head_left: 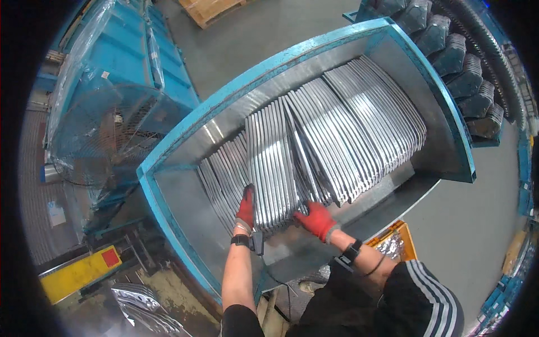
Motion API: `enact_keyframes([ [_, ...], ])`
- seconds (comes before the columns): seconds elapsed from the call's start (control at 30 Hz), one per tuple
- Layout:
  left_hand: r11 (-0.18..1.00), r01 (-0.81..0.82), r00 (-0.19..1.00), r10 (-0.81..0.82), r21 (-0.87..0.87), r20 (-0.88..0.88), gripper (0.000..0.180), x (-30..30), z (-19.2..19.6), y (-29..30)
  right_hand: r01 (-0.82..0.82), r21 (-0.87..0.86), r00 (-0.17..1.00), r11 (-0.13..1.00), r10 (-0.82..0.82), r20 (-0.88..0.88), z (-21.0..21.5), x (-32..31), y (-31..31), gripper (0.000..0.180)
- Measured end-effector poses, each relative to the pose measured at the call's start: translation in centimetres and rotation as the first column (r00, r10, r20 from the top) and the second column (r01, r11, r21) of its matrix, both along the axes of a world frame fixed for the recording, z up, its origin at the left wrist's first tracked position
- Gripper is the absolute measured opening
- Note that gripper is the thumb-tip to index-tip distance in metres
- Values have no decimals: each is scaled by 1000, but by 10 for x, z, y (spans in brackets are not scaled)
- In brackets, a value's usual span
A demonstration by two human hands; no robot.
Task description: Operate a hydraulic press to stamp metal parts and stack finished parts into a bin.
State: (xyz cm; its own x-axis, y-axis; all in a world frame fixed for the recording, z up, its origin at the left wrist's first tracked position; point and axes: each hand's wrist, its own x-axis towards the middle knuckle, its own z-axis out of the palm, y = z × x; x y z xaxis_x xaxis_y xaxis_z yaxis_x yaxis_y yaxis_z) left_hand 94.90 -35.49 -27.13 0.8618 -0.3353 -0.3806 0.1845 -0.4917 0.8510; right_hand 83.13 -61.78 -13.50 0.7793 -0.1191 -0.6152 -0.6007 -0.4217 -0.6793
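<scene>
A blue-rimmed metal bin (387,23) stands in front of me, holding rows of thin, curved, shiny metal strips (342,129) packed on edge. One bundle of metal strips (272,163) sits higher than those around it and is angled differently. My left hand (246,209), in a red glove, presses against the left side of its near end. On the opposite side my right hand (317,220), gloved in red too, has its fingers curled at the bundle's near right corner. Between them the two hands clasp the bundle; its underside is hidden.
Left of the bin are a large mesh-guarded fan (112,135) and blue crates (126,50). A yellow bar (78,278) and more metal parts (146,309) lie lower left. Near my right forearm is a yellow box (409,241). Racked dark parts (469,78) line the right.
</scene>
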Motion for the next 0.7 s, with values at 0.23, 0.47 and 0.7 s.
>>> enact_keyframes([
  [0.23,800,-504,718,179,-325,-673,83,47,55,-94,413,133,906,901,-422,41,-28,99,-39,105],
  [0.47,862,-430,818,246,-269,-520,79,24,13,-75,413,298,886,861,-455,87,-28,108,-20,100],
  [0.7,454,-796,507,140,-401,-850,62,-77,70,-96,226,226,970,947,-241,38,-20,38,-60,97],
])
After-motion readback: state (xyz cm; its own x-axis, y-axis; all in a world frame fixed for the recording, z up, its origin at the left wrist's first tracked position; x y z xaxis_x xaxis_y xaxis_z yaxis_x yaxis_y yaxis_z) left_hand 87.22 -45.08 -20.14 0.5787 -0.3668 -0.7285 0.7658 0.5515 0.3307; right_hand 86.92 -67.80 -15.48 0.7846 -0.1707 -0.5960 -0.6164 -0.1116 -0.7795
